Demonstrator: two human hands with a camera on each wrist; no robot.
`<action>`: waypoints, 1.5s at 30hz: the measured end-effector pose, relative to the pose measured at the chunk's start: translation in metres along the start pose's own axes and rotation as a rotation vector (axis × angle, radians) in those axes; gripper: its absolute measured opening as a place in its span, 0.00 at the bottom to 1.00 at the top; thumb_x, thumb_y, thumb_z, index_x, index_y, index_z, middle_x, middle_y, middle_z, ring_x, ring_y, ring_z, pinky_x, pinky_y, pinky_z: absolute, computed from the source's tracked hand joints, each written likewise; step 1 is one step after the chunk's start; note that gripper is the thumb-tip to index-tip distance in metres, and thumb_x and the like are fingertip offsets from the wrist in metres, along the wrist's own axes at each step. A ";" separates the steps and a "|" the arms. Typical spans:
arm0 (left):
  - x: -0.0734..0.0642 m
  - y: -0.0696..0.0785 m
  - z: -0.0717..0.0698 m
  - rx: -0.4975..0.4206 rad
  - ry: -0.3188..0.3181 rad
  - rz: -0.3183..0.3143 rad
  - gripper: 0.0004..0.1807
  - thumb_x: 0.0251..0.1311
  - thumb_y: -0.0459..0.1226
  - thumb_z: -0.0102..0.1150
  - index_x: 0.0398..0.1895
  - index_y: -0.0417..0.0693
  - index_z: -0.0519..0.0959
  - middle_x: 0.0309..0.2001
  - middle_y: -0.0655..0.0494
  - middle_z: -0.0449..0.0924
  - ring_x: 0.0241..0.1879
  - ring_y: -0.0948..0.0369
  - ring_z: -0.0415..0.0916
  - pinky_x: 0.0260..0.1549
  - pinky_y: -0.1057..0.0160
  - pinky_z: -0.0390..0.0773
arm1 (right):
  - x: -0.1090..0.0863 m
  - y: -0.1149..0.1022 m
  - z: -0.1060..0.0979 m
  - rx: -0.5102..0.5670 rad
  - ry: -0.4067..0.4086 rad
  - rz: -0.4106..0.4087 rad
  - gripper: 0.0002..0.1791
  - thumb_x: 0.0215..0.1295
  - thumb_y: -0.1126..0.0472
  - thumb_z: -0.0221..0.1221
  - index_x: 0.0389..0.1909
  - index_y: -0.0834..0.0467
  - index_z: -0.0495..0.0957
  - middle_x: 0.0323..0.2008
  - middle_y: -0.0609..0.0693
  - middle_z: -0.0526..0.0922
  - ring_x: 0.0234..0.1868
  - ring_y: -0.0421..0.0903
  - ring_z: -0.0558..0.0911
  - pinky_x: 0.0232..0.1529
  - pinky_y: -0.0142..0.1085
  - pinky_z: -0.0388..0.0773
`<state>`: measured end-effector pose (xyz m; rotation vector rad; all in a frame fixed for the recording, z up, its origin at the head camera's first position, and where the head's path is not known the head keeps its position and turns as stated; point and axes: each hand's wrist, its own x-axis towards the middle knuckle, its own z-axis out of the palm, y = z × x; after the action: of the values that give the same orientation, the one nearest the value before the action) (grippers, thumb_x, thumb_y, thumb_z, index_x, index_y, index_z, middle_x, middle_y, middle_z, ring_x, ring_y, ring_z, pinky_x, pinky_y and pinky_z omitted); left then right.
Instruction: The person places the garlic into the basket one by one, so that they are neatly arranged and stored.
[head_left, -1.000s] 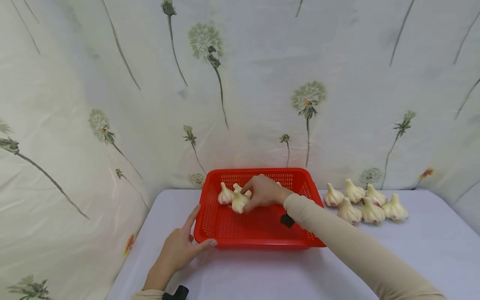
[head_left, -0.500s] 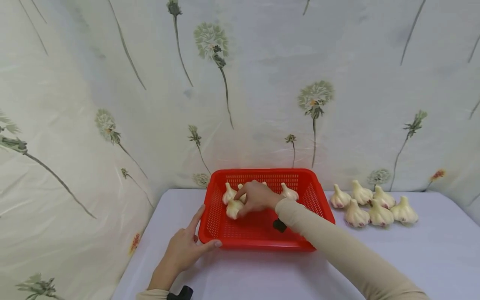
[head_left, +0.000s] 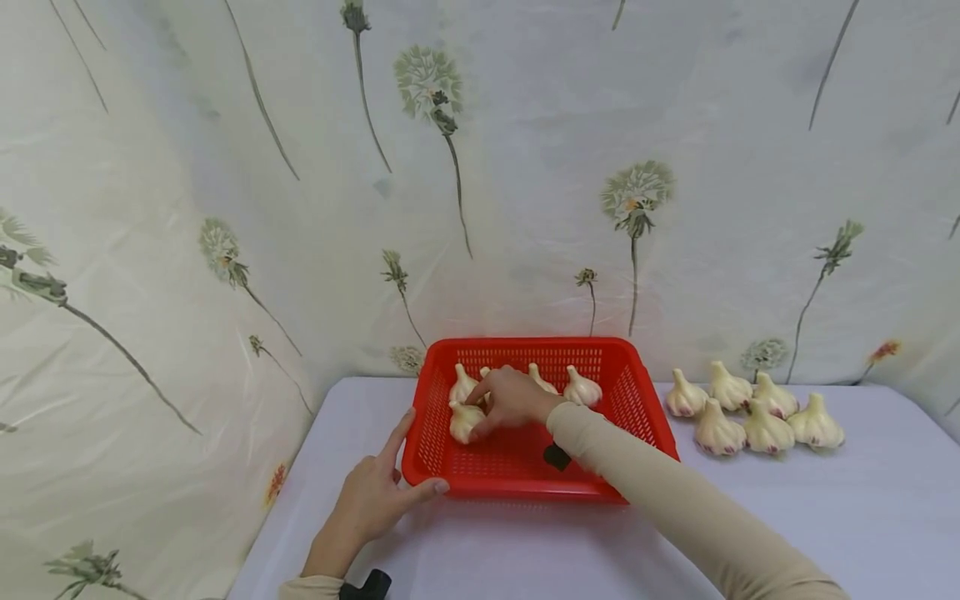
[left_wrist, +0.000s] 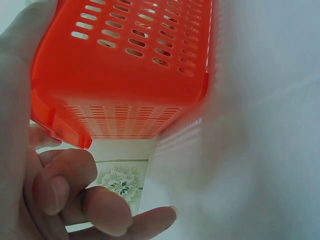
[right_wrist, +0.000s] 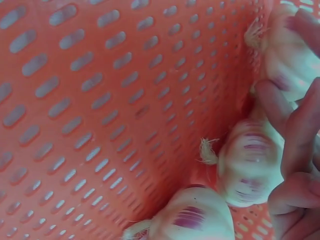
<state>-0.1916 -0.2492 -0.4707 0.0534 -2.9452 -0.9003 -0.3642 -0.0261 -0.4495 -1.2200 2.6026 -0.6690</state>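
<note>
A red plastic basket (head_left: 517, 490) with slotted walls stands on the table. Inside it, toward the left front, my right hand (head_left: 512, 400) holds a garlic bulb (head_left: 462, 423) between thumb and fingers, low over the basket floor. Behind lie more bulbs: one at the left (head_left: 462, 385), one partly covered by the hand, and two farther right, including the rightmost bulb (head_left: 582, 388). The right wrist view has bulbs (right_wrist: 252, 162) lined up below the fingers. My left hand (head_left: 369, 500) rests at the basket's front left corner, index finger along the left rim, thumb at the front rim.
Right of the basket, several garlic bulbs (head_left: 767, 427) stand in two rows on the white table (head_left: 540, 554). A curtain (head_left: 525, 208) printed with dandelions hangs close behind and along the left side.
My right hand has drawn the garlic bulb left and slightly forward inside the basket, uncovering bulbs at the back right. The left hand keeps its place at the corner. The head view has shifted slightly.
</note>
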 end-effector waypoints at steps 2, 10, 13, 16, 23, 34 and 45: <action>0.000 0.000 -0.001 0.001 0.001 -0.001 0.55 0.44 0.71 0.64 0.76 0.81 0.49 0.16 0.58 0.66 0.18 0.62 0.60 0.15 0.65 0.60 | 0.000 0.000 0.000 0.004 0.008 -0.004 0.23 0.48 0.44 0.74 0.47 0.42 0.87 0.26 0.35 0.84 0.33 0.38 0.79 0.40 0.41 0.74; 0.000 0.001 -0.002 0.006 0.013 0.002 0.55 0.45 0.70 0.65 0.76 0.79 0.49 0.16 0.58 0.65 0.17 0.62 0.59 0.15 0.64 0.59 | 0.002 -0.002 -0.001 -0.004 0.004 -0.013 0.23 0.49 0.42 0.74 0.47 0.42 0.87 0.29 0.36 0.86 0.32 0.35 0.79 0.40 0.38 0.75; 0.001 0.001 -0.003 0.008 0.022 0.011 0.55 0.45 0.70 0.65 0.77 0.79 0.49 0.15 0.58 0.65 0.17 0.62 0.59 0.15 0.65 0.59 | 0.003 -0.001 -0.001 -0.002 0.010 -0.018 0.25 0.49 0.43 0.74 0.50 0.43 0.86 0.29 0.36 0.86 0.31 0.36 0.79 0.37 0.36 0.76; 0.001 0.001 -0.003 0.011 0.025 0.015 0.55 0.45 0.70 0.65 0.77 0.78 0.50 0.15 0.58 0.65 0.17 0.62 0.59 0.15 0.65 0.59 | 0.003 0.000 0.000 -0.015 0.021 -0.025 0.26 0.49 0.43 0.74 0.51 0.44 0.85 0.28 0.37 0.86 0.30 0.36 0.78 0.35 0.34 0.75; 0.002 0.002 -0.001 0.006 0.002 -0.001 0.55 0.43 0.71 0.64 0.76 0.80 0.49 0.16 0.58 0.66 0.17 0.62 0.60 0.15 0.64 0.59 | 0.003 0.004 0.002 -0.030 0.047 -0.026 0.24 0.50 0.45 0.73 0.50 0.45 0.86 0.29 0.37 0.86 0.26 0.34 0.78 0.29 0.32 0.75; 0.000 0.002 0.000 0.007 -0.007 -0.004 0.56 0.43 0.71 0.63 0.77 0.78 0.49 0.17 0.58 0.67 0.19 0.62 0.62 0.16 0.65 0.62 | 0.001 0.006 0.006 0.089 0.025 -0.017 0.12 0.57 0.53 0.71 0.42 0.47 0.89 0.27 0.38 0.87 0.18 0.36 0.81 0.26 0.32 0.79; 0.000 0.001 0.000 0.005 0.003 -0.006 0.56 0.43 0.72 0.63 0.77 0.78 0.49 0.19 0.58 0.68 0.20 0.61 0.63 0.16 0.65 0.64 | -0.001 -0.001 -0.002 0.101 0.032 -0.027 0.12 0.56 0.53 0.72 0.42 0.49 0.89 0.30 0.40 0.87 0.19 0.35 0.82 0.29 0.31 0.80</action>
<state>-0.1917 -0.2483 -0.4701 0.0630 -2.9461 -0.8930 -0.3634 -0.0255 -0.4468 -1.2260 2.5483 -0.8209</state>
